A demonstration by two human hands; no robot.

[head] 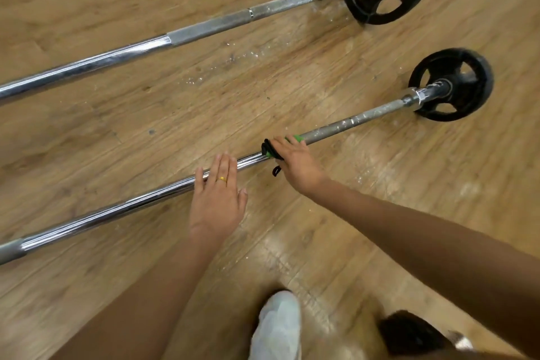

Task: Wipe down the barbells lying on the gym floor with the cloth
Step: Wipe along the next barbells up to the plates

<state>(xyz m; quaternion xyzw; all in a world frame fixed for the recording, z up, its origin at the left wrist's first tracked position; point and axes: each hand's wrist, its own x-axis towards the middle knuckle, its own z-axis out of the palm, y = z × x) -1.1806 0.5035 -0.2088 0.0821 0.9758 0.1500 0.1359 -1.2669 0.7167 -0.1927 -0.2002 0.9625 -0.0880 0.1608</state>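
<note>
Gripping the cloth, which seems wrapped round the near barbell, the right hand should rub toward the chalky end while the flat, straight-fingered left hand steadies it.

Far chrome barbell and near barbell, parallel, flat; green-black cloth on the near shaft.

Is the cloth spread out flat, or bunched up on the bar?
Bunched. The right hand grips the cloth on the near barbell; only black and green edges show beside it.
</note>
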